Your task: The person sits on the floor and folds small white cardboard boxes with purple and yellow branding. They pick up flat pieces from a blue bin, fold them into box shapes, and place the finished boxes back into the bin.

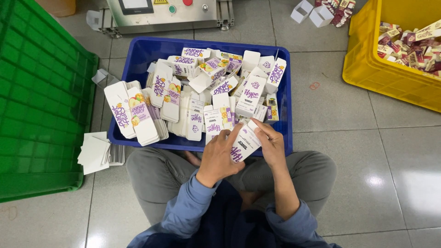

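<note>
Holding: both hands grip one small white carton [243, 146] with purple lettering, above the lap and at the near rim of the blue bin [138, 59].
Left hand: the left hand [219, 156] is closed round the carton's lower left side, thumb pressed on its face.
Right hand: the right hand [271, 143] is clamped on the carton's upper right end, fingers curled over the top flap.
Carton attitude: tilted, top end leaning away toward the bin; shape looks folded up, not flat.
Blue bin: sits on the tiled floor just ahead of the crossed legs; filled with loose white-and-purple cartons [220, 82], some erected, some flat.
Flat stack: a fanned stack of flat carton blanks [135, 112] leans over the bin's left rim.
Floor, left: small pile of plain white blanks [96, 151] beside a green crate [36, 92].
Floor, right: yellow crate [381, 69] holding red-and-white packets, well apart from the hands.
Far edge: metal machine base [165, 14] beyond the bin.
</note>
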